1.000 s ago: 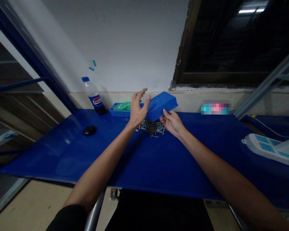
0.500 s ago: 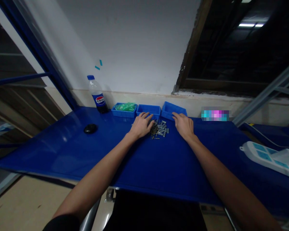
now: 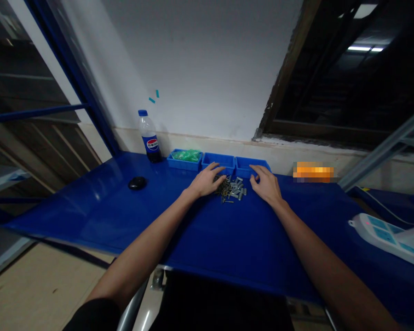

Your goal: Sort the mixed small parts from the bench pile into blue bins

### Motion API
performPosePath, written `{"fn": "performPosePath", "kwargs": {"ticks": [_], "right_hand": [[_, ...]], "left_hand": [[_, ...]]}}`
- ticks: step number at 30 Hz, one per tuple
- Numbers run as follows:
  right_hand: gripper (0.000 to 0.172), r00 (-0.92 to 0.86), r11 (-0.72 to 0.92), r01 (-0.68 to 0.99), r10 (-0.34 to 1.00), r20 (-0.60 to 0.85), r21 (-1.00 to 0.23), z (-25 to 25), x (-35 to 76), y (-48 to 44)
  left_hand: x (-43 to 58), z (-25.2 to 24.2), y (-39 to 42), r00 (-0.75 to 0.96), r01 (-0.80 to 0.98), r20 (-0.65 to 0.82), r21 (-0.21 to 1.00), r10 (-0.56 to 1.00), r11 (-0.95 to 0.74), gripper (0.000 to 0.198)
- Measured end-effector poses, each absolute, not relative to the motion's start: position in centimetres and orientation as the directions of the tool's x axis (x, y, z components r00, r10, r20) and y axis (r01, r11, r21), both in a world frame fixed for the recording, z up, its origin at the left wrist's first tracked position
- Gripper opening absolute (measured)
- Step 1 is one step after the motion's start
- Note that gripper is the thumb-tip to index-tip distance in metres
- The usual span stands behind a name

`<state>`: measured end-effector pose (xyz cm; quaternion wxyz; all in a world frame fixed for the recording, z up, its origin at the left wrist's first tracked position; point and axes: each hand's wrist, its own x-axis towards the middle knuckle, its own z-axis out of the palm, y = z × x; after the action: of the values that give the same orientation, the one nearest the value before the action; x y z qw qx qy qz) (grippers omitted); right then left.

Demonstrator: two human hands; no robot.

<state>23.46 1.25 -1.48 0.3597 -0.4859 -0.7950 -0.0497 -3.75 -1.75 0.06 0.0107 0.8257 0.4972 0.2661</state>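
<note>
The one camera, I could see, sat on the person's head, above the near side of the blue table [image 3: 207, 243], and faced forward and down; the lap [image 3: 224, 303] lay lowest in its view, the pale wall [image 3: 200, 69] highest; it was near enough that the forearms [image 3: 145, 243] loomed large, with the left hand [image 3: 206, 180] and right hand [image 3: 266, 185] around mid-view; it looked widely, from bottle [image 3: 152, 142] to window [image 3: 355, 78].

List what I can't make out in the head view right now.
All in the head view:
Left extent of the small-parts pile: left hand covers it.
Rightmost blue bin's front right part: behind the right hand.
Pixelated object: blurred out.
White case: cut off by right edge.
</note>
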Motion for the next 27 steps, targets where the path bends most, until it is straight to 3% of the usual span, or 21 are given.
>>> {"fn": "performPosePath", "kwargs": {"ticks": [4, 11, 18, 21, 24, 27], "right_hand": [[0.035, -0.364, 0.632, 0.728, 0.684, 0.632, -0.266, 0.2, 20.8, 0.5], [0.031, -0.656, 0.814, 0.552, 0.558, 0.509, -0.182, 2.6, 10.0, 3.7], [0.012, -0.771, 0.815, 0.579, 0.549, 0.323, -0.003, 3.3, 2.1, 7.1], [0.009, -0.752, 0.794, 0.606, 0.587, 0.3, -0.035, 2.9, 1.2, 7.3], [0.013, -0.731, 0.817, 0.564, 0.562, 0.388, -0.122, 3.2, 1.4, 7.0], [0.014, -0.679, 0.841, 0.492, 0.533, 0.505, -0.227, 4.9, 2.7, 6.3]], "left_hand": [[-5.7, 1.6, -1.8, 0.287, 0.834, 0.451, 0.316, 0.845, -0.452, 0.042], [-10.5, 1.9, -4.0, -0.018, 0.924, 0.318, 0.368, 0.948, -0.106, 0.036], [-12.9, 0.5, -3.8, -0.071, 0.934, 0.193, 0.357, 0.979, -0.003, 0.032], [-12.8, 0.3, -3.6, -0.059, 0.921, 0.193, 0.388, 0.979, -0.021, 0.031], [-12.6, 0.1, -3.5, -0.034, 0.889, 0.215, 0.453, 0.976, -0.069, 0.029], [-12.5, 0.1, -3.2, -0.074, 0.748, 0.217, 0.657, 0.973, -0.09, 0.028]]}}
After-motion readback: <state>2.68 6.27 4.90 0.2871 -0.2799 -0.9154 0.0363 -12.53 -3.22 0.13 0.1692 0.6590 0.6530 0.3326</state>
